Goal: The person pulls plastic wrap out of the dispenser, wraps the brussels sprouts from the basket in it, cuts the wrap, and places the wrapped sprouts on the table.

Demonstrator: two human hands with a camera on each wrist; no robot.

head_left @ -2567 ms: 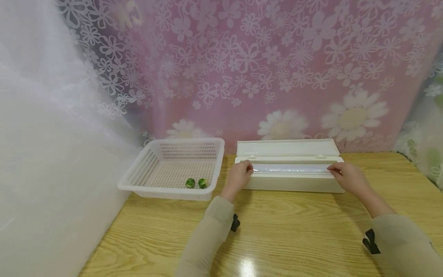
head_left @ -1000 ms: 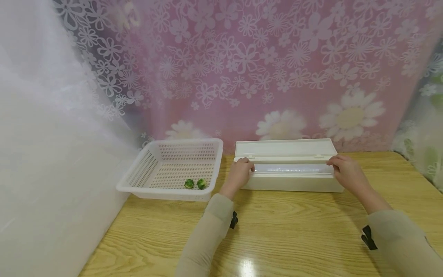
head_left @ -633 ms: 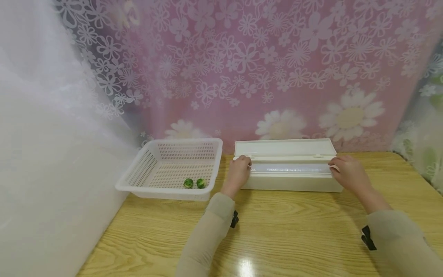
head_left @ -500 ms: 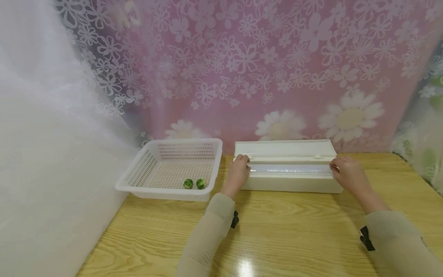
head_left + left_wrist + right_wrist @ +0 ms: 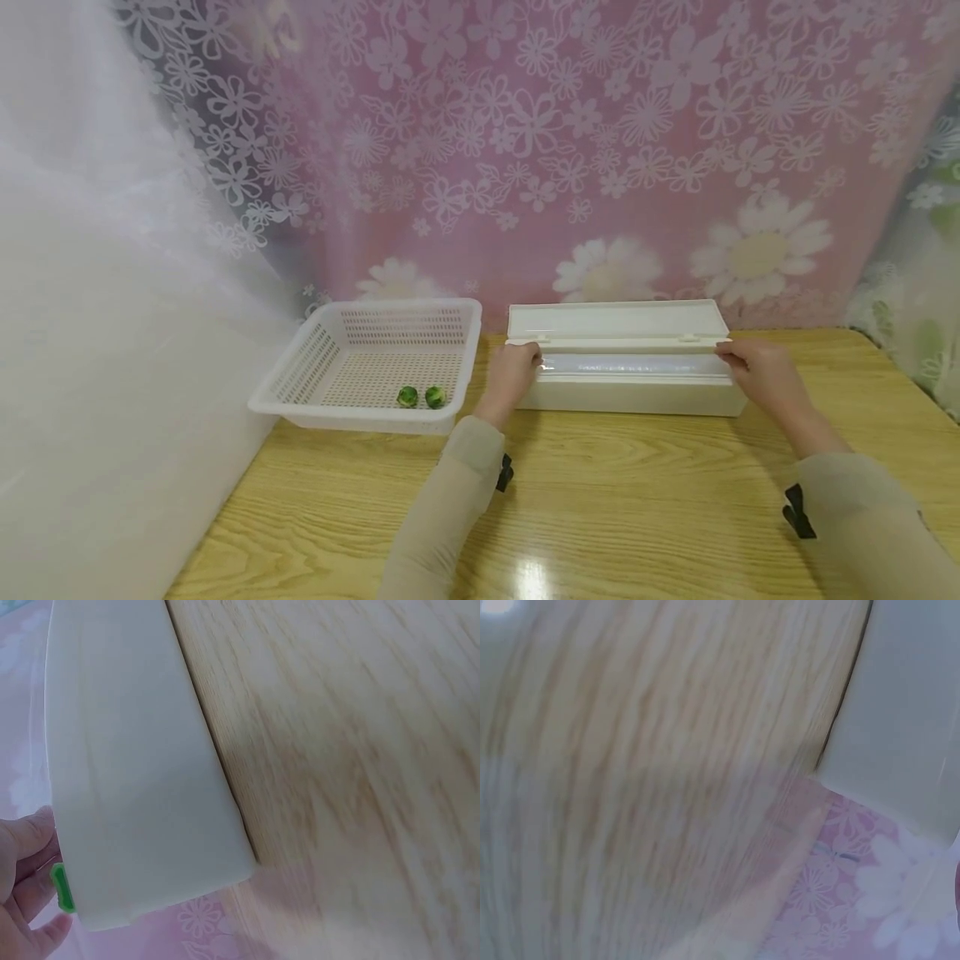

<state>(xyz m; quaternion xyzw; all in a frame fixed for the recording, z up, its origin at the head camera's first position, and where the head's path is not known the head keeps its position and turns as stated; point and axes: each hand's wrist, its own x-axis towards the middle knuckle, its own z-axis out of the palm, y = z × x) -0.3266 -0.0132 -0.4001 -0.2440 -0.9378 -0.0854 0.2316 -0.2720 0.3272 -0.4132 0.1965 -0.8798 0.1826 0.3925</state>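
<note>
One open cream plastic box (image 5: 633,398) with clear film roll (image 5: 630,365), on yellow wood-grain table (image 5: 637,500), pink floral curtain (image 5: 487,158) behind.
Head: left hand (image 5: 512,375) and right hand (image 5: 767,382) at its ends, grip unclear. Left wrist: green tab (image 5: 63,887) beside left hand. Right wrist: box corner on table.

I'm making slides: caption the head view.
Left hand and right hand at opposite ends of an open white box holding a roll, beside a basket with two green sprouts.

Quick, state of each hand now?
Left hand: at the white box's left end; grip cannot be told.
Right hand: at the box's right end; grip cannot be told.
</note>
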